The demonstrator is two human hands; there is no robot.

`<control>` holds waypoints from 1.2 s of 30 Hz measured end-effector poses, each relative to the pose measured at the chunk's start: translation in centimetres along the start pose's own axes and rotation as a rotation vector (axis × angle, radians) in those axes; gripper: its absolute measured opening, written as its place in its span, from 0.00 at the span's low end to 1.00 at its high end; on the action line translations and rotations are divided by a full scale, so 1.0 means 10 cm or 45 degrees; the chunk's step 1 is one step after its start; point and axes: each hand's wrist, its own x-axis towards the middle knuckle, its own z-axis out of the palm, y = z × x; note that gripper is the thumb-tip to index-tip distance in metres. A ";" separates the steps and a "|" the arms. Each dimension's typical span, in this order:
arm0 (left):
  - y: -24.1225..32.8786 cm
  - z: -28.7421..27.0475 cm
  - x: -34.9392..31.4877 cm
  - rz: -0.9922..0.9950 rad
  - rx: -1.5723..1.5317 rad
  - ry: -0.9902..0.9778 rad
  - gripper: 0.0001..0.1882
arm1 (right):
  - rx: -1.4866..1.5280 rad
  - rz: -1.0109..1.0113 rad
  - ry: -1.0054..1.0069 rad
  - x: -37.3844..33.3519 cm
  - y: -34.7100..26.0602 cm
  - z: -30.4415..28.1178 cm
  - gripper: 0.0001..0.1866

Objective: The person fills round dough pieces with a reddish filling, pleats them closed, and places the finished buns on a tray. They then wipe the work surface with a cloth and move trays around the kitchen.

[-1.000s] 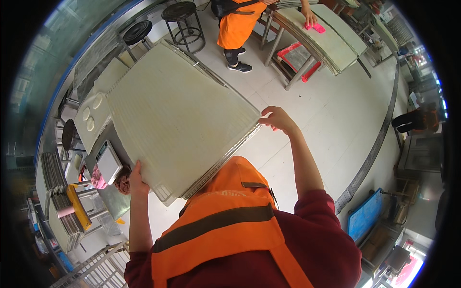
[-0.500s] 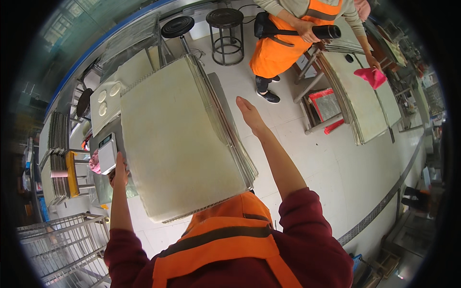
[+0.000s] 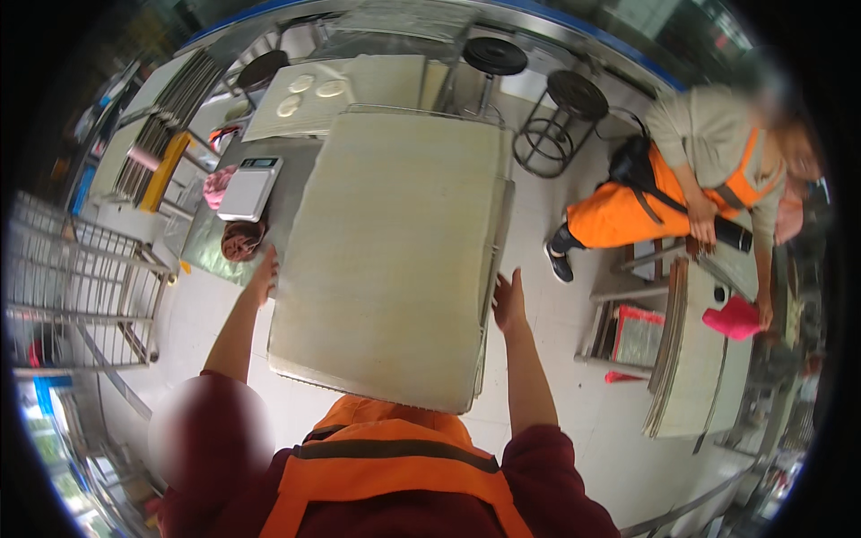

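Note:
A stack of flat wire-edged trays, its top covered by a large pale cloth-like sheet, lies in front of me. My left hand is beside the stack's left edge, fingers extended and holding nothing; whether it touches the edge I cannot tell. Close against the right edge is my right hand, thumb raised and fingers apart, the fingertips partly hidden by the stack. Beyond my left hand, a dark brown bundled cloth lies next to a white digital scale and a pink cloth.
Behind the stack, several round pale dough pieces lie on a sheet. Two black stools stand at the back. A co-worker in an orange apron holds a pink cloth over another tray stack. A metal rack stands left.
My view has swung round, shifting the surroundings. My right hand, held away from the stack before, has come in to its right edge. My left hand stays near the left edge.

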 end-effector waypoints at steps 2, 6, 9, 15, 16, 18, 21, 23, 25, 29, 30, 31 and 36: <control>-0.43 0.01 -0.26 -0.213 -0.330 -0.301 0.41 | 0.108 0.067 -0.136 -0.04 0.16 0.01 0.43; -0.83 0.27 -0.60 -0.025 -0.700 -0.675 0.42 | 0.164 0.044 -0.120 -0.12 0.30 0.08 0.39; -0.67 0.27 -0.74 -0.263 -0.805 -0.714 0.42 | -0.024 -0.049 -0.063 -0.10 0.31 -0.04 0.38; -0.82 -0.04 -0.70 -0.332 -0.764 -0.730 0.45 | -0.372 -0.420 0.426 -0.40 -0.05 -0.23 0.37; -0.92 -0.19 -0.62 -0.391 -0.675 -0.771 0.44 | -0.359 -0.548 0.593 -0.56 -0.26 -0.15 0.39; -1.08 -0.66 -0.47 -0.308 -0.394 -0.796 0.41 | -0.346 -0.799 1.057 -0.87 -0.61 0.23 0.42; -0.90 -1.73 -0.18 -0.301 -0.601 -0.861 0.38 | -0.574 -1.267 1.212 -1.20 -0.70 1.42 0.31; -0.43 -2.25 0.06 0.004 -0.615 -0.948 0.28 | -0.524 -1.396 1.020 -1.16 -0.35 2.48 0.23; 0.17 -2.47 0.35 0.195 -0.583 -0.986 0.24 | -0.682 -1.370 0.547 -0.99 0.13 3.50 0.22; 1.07 -2.83 1.05 0.274 -0.554 -0.915 0.22 | -0.381 -0.928 -0.104 -0.07 0.87 5.08 0.27; 1.23 -2.98 1.26 0.295 -0.579 -0.832 0.22 | -0.291 -0.801 -0.091 0.21 0.99 5.38 0.28; 1.38 -3.17 1.49 0.402 -0.631 -0.824 0.22 | -0.191 -0.673 -0.076 0.53 1.08 5.66 0.28; 1.74 -4.62 2.44 0.038 -0.877 -0.484 0.19 | 0.578 -0.399 -0.014 1.78 1.31 6.51 0.32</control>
